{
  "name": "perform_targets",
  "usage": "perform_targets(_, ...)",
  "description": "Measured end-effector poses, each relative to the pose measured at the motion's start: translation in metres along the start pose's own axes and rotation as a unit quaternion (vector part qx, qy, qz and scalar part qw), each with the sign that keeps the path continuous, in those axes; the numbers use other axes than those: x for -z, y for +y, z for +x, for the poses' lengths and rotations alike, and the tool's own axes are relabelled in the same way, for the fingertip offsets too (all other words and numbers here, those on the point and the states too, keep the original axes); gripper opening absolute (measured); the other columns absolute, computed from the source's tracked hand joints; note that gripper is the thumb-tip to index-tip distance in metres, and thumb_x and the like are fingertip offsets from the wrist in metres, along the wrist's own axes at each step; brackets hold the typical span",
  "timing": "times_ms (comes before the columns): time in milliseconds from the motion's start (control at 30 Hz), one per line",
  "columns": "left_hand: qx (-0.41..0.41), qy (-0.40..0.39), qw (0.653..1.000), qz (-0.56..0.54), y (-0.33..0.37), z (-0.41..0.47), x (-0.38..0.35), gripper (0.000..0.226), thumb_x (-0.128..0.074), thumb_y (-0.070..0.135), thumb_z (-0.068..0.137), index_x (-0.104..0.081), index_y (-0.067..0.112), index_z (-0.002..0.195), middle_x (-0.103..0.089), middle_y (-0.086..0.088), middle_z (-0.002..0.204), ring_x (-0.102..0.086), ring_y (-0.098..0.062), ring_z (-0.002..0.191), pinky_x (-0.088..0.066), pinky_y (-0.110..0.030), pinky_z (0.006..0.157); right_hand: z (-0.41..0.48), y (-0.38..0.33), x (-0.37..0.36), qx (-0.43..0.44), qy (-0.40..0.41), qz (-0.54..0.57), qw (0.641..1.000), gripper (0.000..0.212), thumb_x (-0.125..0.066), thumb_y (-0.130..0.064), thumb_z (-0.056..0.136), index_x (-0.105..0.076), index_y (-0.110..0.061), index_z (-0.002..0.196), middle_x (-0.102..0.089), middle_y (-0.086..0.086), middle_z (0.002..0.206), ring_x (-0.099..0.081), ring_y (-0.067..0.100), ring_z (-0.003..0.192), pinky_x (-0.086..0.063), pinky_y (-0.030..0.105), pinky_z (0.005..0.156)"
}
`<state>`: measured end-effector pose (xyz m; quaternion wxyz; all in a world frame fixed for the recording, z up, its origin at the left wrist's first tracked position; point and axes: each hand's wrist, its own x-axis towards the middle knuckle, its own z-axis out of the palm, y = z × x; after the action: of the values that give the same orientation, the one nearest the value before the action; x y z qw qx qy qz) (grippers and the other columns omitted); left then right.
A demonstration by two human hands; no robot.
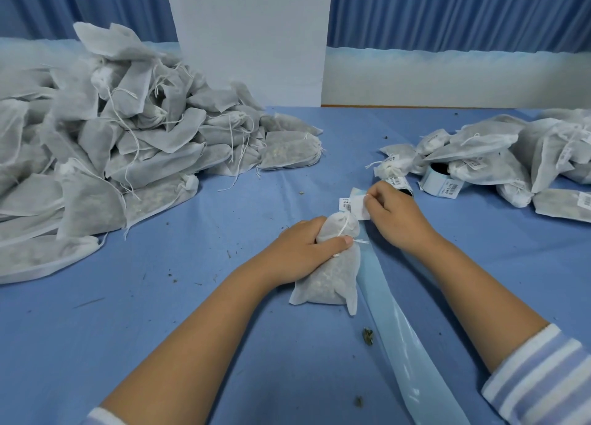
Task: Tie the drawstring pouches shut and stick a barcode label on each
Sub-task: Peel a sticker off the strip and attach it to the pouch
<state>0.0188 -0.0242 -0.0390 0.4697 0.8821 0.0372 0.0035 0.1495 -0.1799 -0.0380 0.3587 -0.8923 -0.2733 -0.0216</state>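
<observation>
A white drawstring pouch [332, 274] filled with dried herbs lies on the blue table in front of me, its neck pointing away. My left hand [307, 248] grips its upper part, thumb across the neck and the white string. Just beyond the pouch, my right hand [393, 216] pinches a white barcode label [353, 207] at the end of the pale blue backing strip [393, 322]. The strip runs from there down toward the near right edge.
A big heap of unlabelled pouches [105, 149] fills the left side. Labelled pouches [499, 159] pile up at the right, with label rolls [441, 181] among them. A white panel [249, 40] stands at the back. Herb crumbs [367, 336] dot the blue table [192, 312].
</observation>
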Motion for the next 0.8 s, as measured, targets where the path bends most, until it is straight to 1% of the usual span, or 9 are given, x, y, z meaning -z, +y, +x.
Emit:
perform_targets(100, 0.019, 0.013, 0.998, -0.055, -0.001, -0.001, 0.002, 0.031, -0.059, 0.047, 0.094, -0.063, 0.024, 0.115, -0.069, 0.007, 0.111, -0.064, -0.011, 0.105, -0.049, -0.040, 0.098, -0.001, -0.001, 0.002, -0.016, 0.021, 0.068, 0.997, 0.015, -0.050, -0.021, 0.097, -0.055, -0.017, 0.083, -0.059, 0.002, 0.072, -0.051, 0.019, 0.069, -0.040, 0.031, 0.068)
perform_targets(233, 0.031, 0.073, 0.985, -0.156, -0.003, -0.001, 0.008, 0.023, -0.064, 0.045, 0.091, -0.066, 0.030, 0.108, -0.073, 0.010, 0.103, -0.068, -0.007, 0.097, -0.053, -0.033, 0.093, -0.001, -0.011, 0.008, -0.024, 0.098, 0.200, 0.974, 0.013, -0.063, -0.018, 0.092, -0.067, -0.015, 0.080, -0.059, -0.003, 0.064, -0.049, 0.009, 0.059, -0.040, 0.020, 0.059)
perform_targets(300, 0.039, 0.139, 0.965, -0.218, -0.005, 0.001, 0.011, 0.021, -0.067, 0.044, 0.089, -0.067, 0.029, 0.104, -0.074, 0.009, 0.100, -0.070, -0.009, 0.095, -0.054, -0.031, 0.089, -0.003, -0.018, 0.011, -0.032, 0.086, 0.283, 0.955, 0.013, -0.065, -0.017, 0.092, -0.069, -0.016, 0.080, -0.060, -0.010, 0.055, -0.047, 0.005, 0.048, -0.042, 0.016, 0.051)
perform_targets(400, 0.069, 0.218, 0.921, -0.315, -0.007, 0.004, 0.019, 0.027, -0.068, 0.042, 0.089, -0.066, 0.020, 0.105, -0.074, -0.001, 0.103, -0.071, -0.019, 0.097, -0.054, -0.037, 0.087, -0.008, -0.026, 0.010, -0.034, 0.036, 0.367, 0.929, 0.010, -0.066, -0.015, 0.091, -0.073, -0.015, 0.084, -0.071, -0.006, 0.068, -0.056, 0.004, 0.054, -0.049, 0.015, 0.057)
perform_targets(467, 0.092, 0.222, 0.909, -0.340, -0.009, 0.005, 0.025, 0.031, -0.067, 0.041, 0.090, -0.065, 0.014, 0.104, -0.075, -0.003, 0.099, -0.072, -0.019, 0.092, -0.056, -0.037, 0.081, -0.012, -0.028, 0.008, -0.035, 0.004, 0.387, 0.922, 0.008, -0.067, -0.011, 0.090, -0.074, -0.015, 0.089, -0.075, -0.004, 0.080, -0.065, 0.004, 0.067, -0.052, 0.014, 0.065)
perform_targets(567, 0.109, 0.197, 0.913, -0.341, -0.011, 0.004, 0.029, 0.024, -0.063, 0.039, 0.093, -0.066, 0.015, 0.088, -0.075, 0.004, 0.076, -0.073, -0.013, 0.074, -0.057, -0.028, 0.065, -0.014, -0.031, 0.007, -0.040, -0.022, 0.384, 0.922, 0.016, -0.066, -0.005, 0.089, -0.075, -0.016, 0.095, -0.076, -0.001, 0.085, -0.070, 0.006, 0.077, -0.053, 0.014, 0.072)
perform_targets(633, 0.115, 0.196, 0.916, -0.332, -0.011, 0.005, 0.027, 0.024, -0.063, 0.039, 0.093, -0.067, 0.016, 0.087, -0.076, 0.004, 0.077, -0.074, -0.013, 0.075, -0.058, -0.029, 0.069, -0.015, -0.034, 0.007, -0.044, -0.024, 0.387, 0.921, 0.018, -0.062, -0.006, 0.090, -0.077, -0.018, 0.092, -0.077, 0.000, 0.089, -0.070, 0.009, 0.079, -0.054, 0.016, 0.071)
perform_targets(733, 0.126, 0.208, 0.910, -0.335, -0.011, 0.006, 0.027, 0.025, -0.064, 0.040, 0.092, -0.069, 0.015, 0.095, -0.077, -0.002, 0.091, -0.074, -0.017, 0.086, -0.058, -0.034, 0.080, -0.017, -0.038, 0.005, -0.050, -0.001, 0.386, 0.921, 0.011, -0.067, -0.015, 0.089, -0.077, -0.019, 0.086, -0.077, -0.002, 0.087, -0.069, 0.008, 0.074, -0.051, 0.015, 0.064)
perform_targets(800, 0.134, 0.205, 0.903, -0.354, -0.010, 0.006, 0.028, 0.027, -0.065, 0.040, 0.092, -0.068, 0.014, 0.098, -0.076, -0.002, 0.091, -0.074, -0.015, 0.084, -0.059, -0.031, 0.074, -0.018, -0.040, 0.005, -0.052, 0.007, 0.372, 0.927, 0.012, -0.072, -0.015, 0.086, -0.074, -0.022, 0.096, -0.076, -0.003, 0.082, -0.068, 0.005, 0.070, -0.050, 0.014, 0.063)
